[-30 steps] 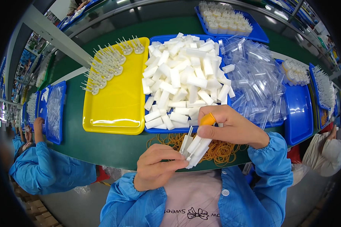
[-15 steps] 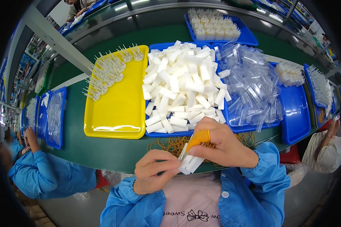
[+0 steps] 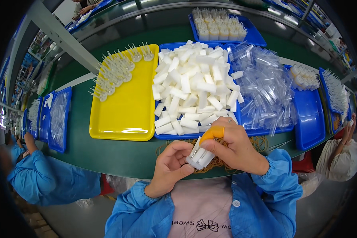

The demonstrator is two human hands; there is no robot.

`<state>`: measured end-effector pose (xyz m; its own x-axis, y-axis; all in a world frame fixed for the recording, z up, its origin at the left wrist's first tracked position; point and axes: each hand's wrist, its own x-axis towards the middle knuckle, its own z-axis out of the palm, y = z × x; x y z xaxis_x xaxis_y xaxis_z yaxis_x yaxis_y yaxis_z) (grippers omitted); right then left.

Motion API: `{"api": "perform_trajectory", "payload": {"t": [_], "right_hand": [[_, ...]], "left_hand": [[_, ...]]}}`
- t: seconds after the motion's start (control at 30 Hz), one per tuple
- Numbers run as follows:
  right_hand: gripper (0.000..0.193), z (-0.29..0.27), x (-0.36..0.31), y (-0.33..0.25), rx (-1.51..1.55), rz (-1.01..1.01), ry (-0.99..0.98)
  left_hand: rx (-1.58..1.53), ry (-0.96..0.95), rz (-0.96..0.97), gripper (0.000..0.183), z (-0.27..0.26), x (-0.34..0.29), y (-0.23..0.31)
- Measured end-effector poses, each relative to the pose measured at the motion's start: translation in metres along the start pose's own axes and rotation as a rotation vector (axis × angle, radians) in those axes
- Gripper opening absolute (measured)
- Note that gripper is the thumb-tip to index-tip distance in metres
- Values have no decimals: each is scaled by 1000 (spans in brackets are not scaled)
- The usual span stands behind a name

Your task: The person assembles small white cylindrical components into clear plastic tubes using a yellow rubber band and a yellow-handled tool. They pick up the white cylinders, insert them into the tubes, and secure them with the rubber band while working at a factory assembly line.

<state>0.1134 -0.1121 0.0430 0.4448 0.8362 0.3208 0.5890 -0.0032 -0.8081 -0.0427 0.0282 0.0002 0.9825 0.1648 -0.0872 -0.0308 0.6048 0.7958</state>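
Observation:
Close in front of my chest, both hands hold a pronged clear plastic piece with white foam blocks (image 3: 201,158) around its prongs; its round base is tilted toward me. My left hand (image 3: 169,168) supports the base with thumb and curled fingers. Wearing an orange finger cot (image 3: 212,135), my right hand (image 3: 236,148) wraps the upper end of the blocks and hides part of them. Just beyond, loose white foam blocks (image 3: 194,85) fill a blue tray. Similar pronged plastic pieces (image 3: 117,71) stand in rows at the back of the yellow tray (image 3: 123,119).
Clear plastic sheets (image 3: 263,85) heap in a blue tray to the right. Tan rubber bands (image 3: 258,144) lie beneath my right hand, near tweezers (image 3: 279,146). Finished-looking bundles (image 3: 220,29) stand in a far blue tray. A grey post (image 3: 65,37) rises at left; co-workers sit on both sides.
My left hand has turned from a fingertip pinch at the blocks to cupping the base. The piece has tilted so its round base shows more. My right hand keeps its grip.

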Motion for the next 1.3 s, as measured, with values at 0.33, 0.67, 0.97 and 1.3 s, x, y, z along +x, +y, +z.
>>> {"api": "perform_trajectory", "payload": {"t": [0.33,0.67,0.97,1.3], "right_hand": [[12,0,0,-1,64,70,-6],[15,-1,-1,-1,186,242,-6],[23,0,-8,12,431,421,34],[26,1,-10,18,604,496,71]], "left_hand": [[281,-65,248,54,-3,3,-7],[306,-4,250,50,0,3,-7],[206,-28,240,32,4,10,-6],[200,-20,165,22,5,18,-1]]}}
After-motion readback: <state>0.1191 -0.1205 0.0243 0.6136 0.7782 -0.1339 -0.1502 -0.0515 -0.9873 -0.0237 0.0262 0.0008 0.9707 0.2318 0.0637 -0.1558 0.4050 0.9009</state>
